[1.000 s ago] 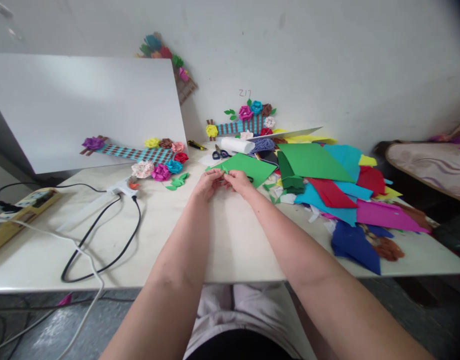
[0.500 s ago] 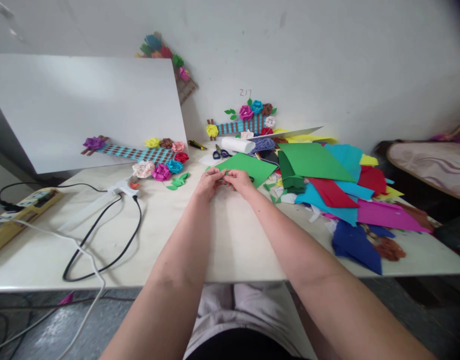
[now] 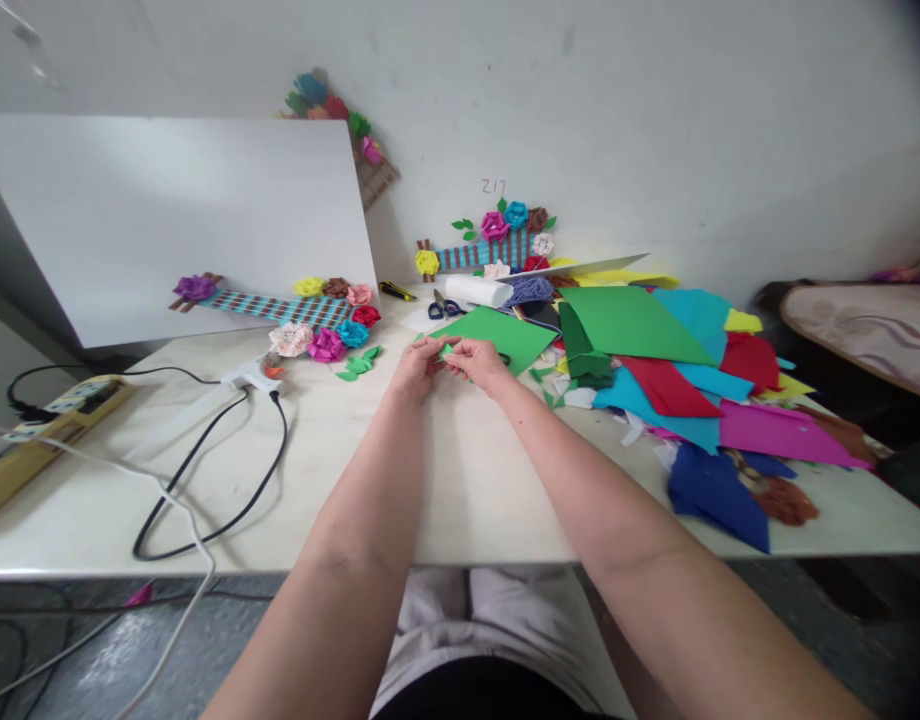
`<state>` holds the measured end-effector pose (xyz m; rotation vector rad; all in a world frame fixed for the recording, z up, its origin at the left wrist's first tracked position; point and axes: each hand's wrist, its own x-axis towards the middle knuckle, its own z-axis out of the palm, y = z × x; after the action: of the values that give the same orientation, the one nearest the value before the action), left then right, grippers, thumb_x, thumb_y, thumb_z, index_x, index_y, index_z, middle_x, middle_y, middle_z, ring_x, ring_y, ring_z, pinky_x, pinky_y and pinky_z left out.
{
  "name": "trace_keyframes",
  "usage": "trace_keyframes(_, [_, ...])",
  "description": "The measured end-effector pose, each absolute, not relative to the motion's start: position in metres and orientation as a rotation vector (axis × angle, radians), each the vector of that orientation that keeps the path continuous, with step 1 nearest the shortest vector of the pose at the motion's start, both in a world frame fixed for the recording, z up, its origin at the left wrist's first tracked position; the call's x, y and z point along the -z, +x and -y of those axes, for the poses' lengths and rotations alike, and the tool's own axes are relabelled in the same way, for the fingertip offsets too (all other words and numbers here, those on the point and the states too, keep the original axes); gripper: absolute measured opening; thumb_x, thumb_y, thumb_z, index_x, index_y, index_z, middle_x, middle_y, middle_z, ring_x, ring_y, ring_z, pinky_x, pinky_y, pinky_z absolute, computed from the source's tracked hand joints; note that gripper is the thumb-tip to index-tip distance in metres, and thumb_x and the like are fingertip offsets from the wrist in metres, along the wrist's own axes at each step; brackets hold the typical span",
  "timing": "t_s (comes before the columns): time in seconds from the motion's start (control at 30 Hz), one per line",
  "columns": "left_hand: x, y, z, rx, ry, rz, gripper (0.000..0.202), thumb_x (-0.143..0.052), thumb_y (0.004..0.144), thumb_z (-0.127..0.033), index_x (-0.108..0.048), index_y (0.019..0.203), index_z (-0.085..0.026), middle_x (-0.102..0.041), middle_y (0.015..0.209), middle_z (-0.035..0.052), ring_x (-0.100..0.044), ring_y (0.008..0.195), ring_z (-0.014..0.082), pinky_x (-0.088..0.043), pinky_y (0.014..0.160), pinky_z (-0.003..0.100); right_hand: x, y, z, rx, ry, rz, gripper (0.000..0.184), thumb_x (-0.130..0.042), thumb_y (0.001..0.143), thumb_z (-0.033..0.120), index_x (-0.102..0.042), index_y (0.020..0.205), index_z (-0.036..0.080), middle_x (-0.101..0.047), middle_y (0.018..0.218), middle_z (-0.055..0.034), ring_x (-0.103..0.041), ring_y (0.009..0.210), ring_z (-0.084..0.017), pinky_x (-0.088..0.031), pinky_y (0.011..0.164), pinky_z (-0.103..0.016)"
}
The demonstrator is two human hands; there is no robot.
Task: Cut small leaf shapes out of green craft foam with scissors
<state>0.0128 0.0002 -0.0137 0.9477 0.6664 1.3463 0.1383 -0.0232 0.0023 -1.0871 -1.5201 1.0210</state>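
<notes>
My left hand (image 3: 421,366) and my right hand (image 3: 476,364) meet over the table, both with fingers pinched on a small green paper piece (image 3: 446,351). Fingers hide most of it, so its full shape cannot be made out. Just behind the hands lies a green paper sheet (image 3: 505,333). Several cut green paper leaves (image 3: 361,363) rest to the left, beside a blue and brown woven strip (image 3: 276,308) trimmed with paper flowers. Black-handled scissors (image 3: 445,307) lie beyond the hands.
A hot glue gun (image 3: 251,376) with a looped black cord sits left, near a yellow power strip (image 3: 51,430). Coloured paper (image 3: 647,325) is heaped at right. A yellow box cutter (image 3: 397,291) and a white roll (image 3: 477,290) lie at the back, below a second flowered strip (image 3: 482,252).
Both hands stay together in nearly the same place. The fingers have shifted slightly, and more of the small green paper piece shows between them.
</notes>
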Motion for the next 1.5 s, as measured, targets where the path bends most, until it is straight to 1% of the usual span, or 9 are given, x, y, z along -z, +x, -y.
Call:
trace_keyframes(0.17, [0.016,0.013,-0.005,-1.355,0.917,-0.659,0.012,-0.066,0.062,-0.020,-0.057,0.064,-0.012,-0.058,0.056,-0.0003,-0.049,0.044,0.0099,-0.039,0.042,0.023,-0.002,0.136,0.022,-1.044,-1.069,1.528,0.025,-0.064,0.072,0.014,-0.051,0.051,0.015,-0.053,0.048,0.0052,-0.044,0.040,-0.004,-0.032,0.041,-0.016])
trace_keyframes(0.33, [0.014,0.015,-0.002,-1.368,0.913,-0.661,0.011,-0.064,0.061,-0.019,-0.056,0.064,-0.012,-0.066,0.069,0.0047,-0.052,0.045,0.0104,-0.041,0.042,0.024,0.001,0.135,0.021,-1.079,-1.094,1.473,0.025,-0.065,0.073,0.017,-0.051,0.053,0.016,-0.053,0.046,0.0052,-0.044,0.039,-0.005,-0.033,0.040,-0.016])
trace_keyframes(0.43, [0.013,0.017,0.000,-1.395,0.908,-0.678,0.013,-0.064,0.060,-0.020,-0.054,0.062,-0.012,-0.067,0.071,0.0058,-0.052,0.045,0.0106,-0.042,0.043,0.025,0.001,0.134,0.022,-1.097,-1.091,1.455,0.025,-0.064,0.075,0.019,-0.051,0.053,0.016,-0.053,0.046,0.0048,-0.044,0.039,-0.005,-0.033,0.040,-0.016])
trace_keyframes(0.5, [0.012,0.018,0.000,-1.422,0.896,-0.691,0.015,-0.066,0.060,-0.020,-0.053,0.060,-0.012,-0.065,0.066,0.0040,-0.051,0.044,0.0101,-0.041,0.043,0.024,0.002,0.134,0.022,-1.096,-1.075,1.450,0.025,-0.064,0.075,0.020,-0.051,0.053,0.016,-0.053,0.046,0.0050,-0.043,0.039,-0.005,-0.033,0.040,-0.016])
trace_keyframes(0.63, [0.012,0.021,0.000,-1.452,0.862,-0.729,0.017,-0.067,0.058,-0.020,-0.052,0.060,-0.013,-0.053,0.051,-0.0021,-0.047,0.041,0.0086,-0.038,0.042,0.023,0.002,0.137,0.021,-1.066,-1.019,1.488,0.022,-0.064,0.073,0.021,-0.052,0.054,0.016,-0.051,0.046,0.0059,-0.043,0.040,-0.005,-0.033,0.040,-0.016])
trace_keyframes(0.83, [0.013,0.021,-0.002,-1.409,0.892,-0.751,0.020,-0.069,0.058,-0.023,-0.050,0.060,-0.014,-0.051,0.048,-0.0032,-0.046,0.039,0.0090,-0.038,0.042,0.023,0.003,0.140,0.020,-1.027,-0.995,1.546,0.019,-0.062,0.072,0.018,-0.054,0.056,0.016,-0.051,0.046,0.0059,-0.044,0.041,-0.005,-0.033,0.040,-0.015])
trace_keyframes(1.13, [0.013,0.020,0.003,-1.334,1.007,-0.663,0.029,-0.073,0.064,-0.034,-0.053,0.063,-0.014,-0.054,0.050,-0.0011,-0.049,0.042,0.0086,-0.040,0.045,0.023,0.001,0.136,0.020,-1.122,-1.063,1.370,0.022,-0.062,0.076,0.016,-0.050,0.057,0.017,-0.054,0.046,0.0053,-0.044,0.039,-0.005,-0.031,0.036,-0.015])
trace_keyframes(1.3, [0.011,0.021,0.008,-1.297,1.065,-0.636,0.027,-0.071,0.069,-0.032,-0.054,0.062,-0.014,-0.057,0.052,0.0011,-0.053,0.049,0.0104,-0.045,0.053,0.025,0.001,0.138,0.020,-1.130,-1.071,1.271,0.023,-0.066,0.075,0.020,-0.050,0.058,0.017,-0.055,0.048,0.0052,-0.045,0.039,-0.005,-0.033,0.037,-0.015])
trace_keyframes(1.5, [0.012,0.019,0.007,-1.259,1.126,-0.616,0.028,-0.070,0.072,-0.034,-0.054,0.062,-0.014,-0.057,0.053,0.0012,-0.054,0.050,0.0105,-0.045,0.055,0.024,-0.002,0.138,0.022,-1.158,-1.093,1.247,0.023,-0.066,0.075,0.022,-0.052,0.058,0.016,-0.056,0.049,0.0048,-0.045,0.039,-0.005,-0.032,0.036,-0.015])
